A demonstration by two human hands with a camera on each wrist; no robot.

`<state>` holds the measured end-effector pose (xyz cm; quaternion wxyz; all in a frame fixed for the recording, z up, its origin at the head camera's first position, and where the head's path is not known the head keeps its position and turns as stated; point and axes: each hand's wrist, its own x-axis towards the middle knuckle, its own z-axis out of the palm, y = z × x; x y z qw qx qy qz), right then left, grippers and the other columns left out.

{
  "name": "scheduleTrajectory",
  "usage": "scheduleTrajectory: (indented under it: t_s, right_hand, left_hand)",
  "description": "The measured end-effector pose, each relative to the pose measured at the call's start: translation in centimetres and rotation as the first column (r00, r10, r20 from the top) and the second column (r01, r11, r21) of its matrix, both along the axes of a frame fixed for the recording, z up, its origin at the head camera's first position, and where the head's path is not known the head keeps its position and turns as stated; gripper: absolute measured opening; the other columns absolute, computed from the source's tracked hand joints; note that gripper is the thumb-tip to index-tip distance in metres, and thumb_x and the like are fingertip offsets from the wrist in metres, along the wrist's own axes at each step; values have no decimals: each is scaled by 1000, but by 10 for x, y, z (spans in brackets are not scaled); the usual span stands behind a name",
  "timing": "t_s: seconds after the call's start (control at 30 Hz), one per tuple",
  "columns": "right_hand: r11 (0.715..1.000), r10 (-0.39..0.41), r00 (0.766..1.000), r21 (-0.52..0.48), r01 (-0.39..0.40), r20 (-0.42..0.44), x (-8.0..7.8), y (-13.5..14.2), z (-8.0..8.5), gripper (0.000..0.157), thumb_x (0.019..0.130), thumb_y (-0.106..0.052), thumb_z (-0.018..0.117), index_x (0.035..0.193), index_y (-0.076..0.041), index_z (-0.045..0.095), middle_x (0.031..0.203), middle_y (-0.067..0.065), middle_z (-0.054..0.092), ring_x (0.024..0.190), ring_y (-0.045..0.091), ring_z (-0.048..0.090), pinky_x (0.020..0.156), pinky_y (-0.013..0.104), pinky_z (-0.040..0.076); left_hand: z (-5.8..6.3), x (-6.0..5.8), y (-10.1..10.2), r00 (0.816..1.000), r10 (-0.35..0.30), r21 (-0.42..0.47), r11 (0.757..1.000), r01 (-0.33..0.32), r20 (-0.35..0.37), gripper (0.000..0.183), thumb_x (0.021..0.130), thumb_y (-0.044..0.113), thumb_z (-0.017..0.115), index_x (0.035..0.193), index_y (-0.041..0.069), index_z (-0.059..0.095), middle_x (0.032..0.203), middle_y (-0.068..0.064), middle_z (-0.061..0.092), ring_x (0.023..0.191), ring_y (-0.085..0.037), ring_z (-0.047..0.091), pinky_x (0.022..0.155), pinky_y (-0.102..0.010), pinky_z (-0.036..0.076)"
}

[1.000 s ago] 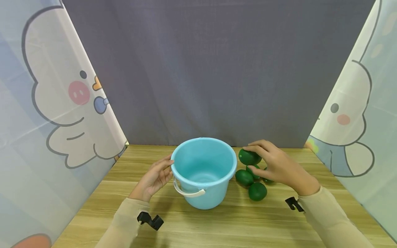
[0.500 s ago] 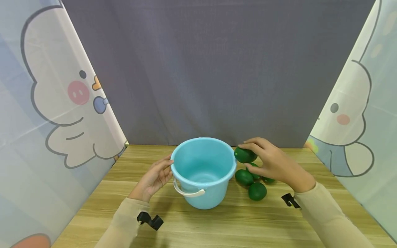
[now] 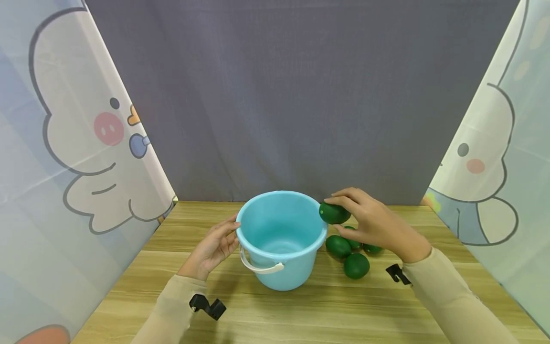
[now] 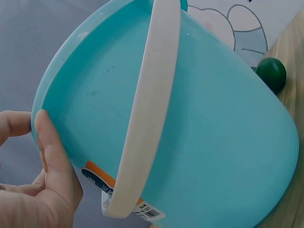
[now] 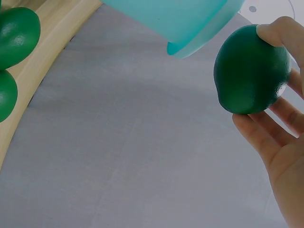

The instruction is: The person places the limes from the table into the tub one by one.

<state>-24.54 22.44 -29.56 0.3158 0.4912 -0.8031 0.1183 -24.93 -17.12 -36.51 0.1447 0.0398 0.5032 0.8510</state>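
While the left hand (image 3: 213,248) pinches the left rim of the blue bucket (image 3: 298,272), the right hand (image 3: 373,220) grasps a green fruit (image 3: 334,213) between thumb and fingers, beside the right rim; it seems wise to hold the bucket steady and the fruit higher.

Wood-grain table (image 3: 279,317), grey curtain (image 3: 279,95) behind it, cartoon-printed sheet (image 3: 73,143) at left, cartoon-printed backdrop (image 3: 490,143) at right

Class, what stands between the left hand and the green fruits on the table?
In the head view, the blue bucket stands between the left hand and the green fruits.
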Motion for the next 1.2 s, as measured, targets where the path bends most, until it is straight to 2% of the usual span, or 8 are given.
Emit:
scheduleTrajectory:
  t_s: [0.2, 0.53, 0.77, 1.0, 1.2]
  right_hand:
    - [1000, 14, 1000, 22, -14, -1, -2, -5, 3, 49, 95, -38, 65, 134, -8, 61, 127, 9, 58, 115, 24, 57, 84, 39, 59]
    - [998, 20, 1000, 62, -20, 0, -6, -14, 12, 56, 82, -22, 81, 132, -8, 61, 125, 12, 59, 111, 25, 58, 82, 37, 59]
    - [996, 53, 999, 78, -54, 13, -10, -19, 14, 55, 81, -22, 82, 131, -8, 62, 125, 9, 59, 111, 22, 58, 85, 35, 58]
    - [993, 107, 993, 49, -110, 53, -17, -24, 15, 54, 80, -19, 83, 129, -8, 62, 123, 5, 59, 110, 18, 59, 88, 32, 57]
    - [991, 121, 990, 47, -125, 74, -21, -27, 14, 53, 81, -20, 82, 128, -7, 62, 122, 5, 59, 109, 17, 59, 87, 30, 57]
  left_hand:
    - [1, 1, 0, 1000, -2, -2, 1000, 2, -6, 59, 100, 6, 55, 153, -1, 32, 121, -10, 56, 76, -7, 65, 65, -13, 55]
    - [0, 1, -1, 1000, -11, 11, 1000, 11, -7, 58, 100, 6, 54, 153, -1, 30, 120, -10, 55, 75, -7, 64, 65, -12, 55]
    - [1, 0, 0, 1000, -13, -1, 1000, 13, -10, 60, 100, 7, 55, 154, -1, 30, 122, -10, 53, 77, -7, 64, 66, -12, 55]
    - [0, 0, 1, 1000, -9, -4, 1000, 9, -12, 59, 100, 6, 54, 154, -1, 30, 121, -9, 55, 77, -7, 64, 66, -13, 55]
    - [-1, -1, 1, 1000, -13, -4, 1000, 13, -14, 58, 101, 6, 54, 154, -1, 30, 122, -10, 55, 77, -7, 64, 66, -12, 55]
